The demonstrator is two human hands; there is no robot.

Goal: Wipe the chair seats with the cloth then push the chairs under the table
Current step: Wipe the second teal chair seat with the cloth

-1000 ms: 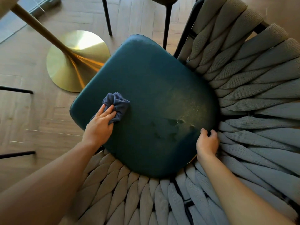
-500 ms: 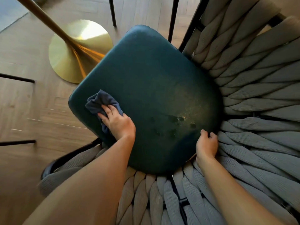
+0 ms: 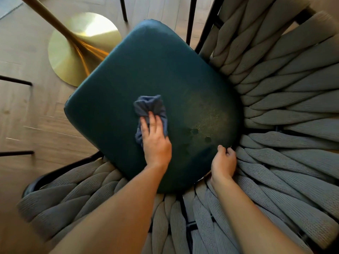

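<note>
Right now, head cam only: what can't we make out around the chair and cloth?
- Table top: cut off by the upper frame edge; only the brass table base shows.
- Cloth: its near part is hidden under the left hand.
- Right hand grip: fingertips curl over the seat rim, so what they hold underneath is hidden.
- Dark spots: wet or stained, cannot tell.
- Other chairs: only thin black legs at the left edge.

Single head-worn view, looking steeply down

The wide-angle camera sits close above the teal chair seat (image 3: 146,74), facing forward and down past both forearms; the gold table base (image 3: 73,57) lies beyond the left hand (image 3: 156,142), woven backrest (image 3: 284,107) beyond the right hand (image 3: 223,164).
</note>
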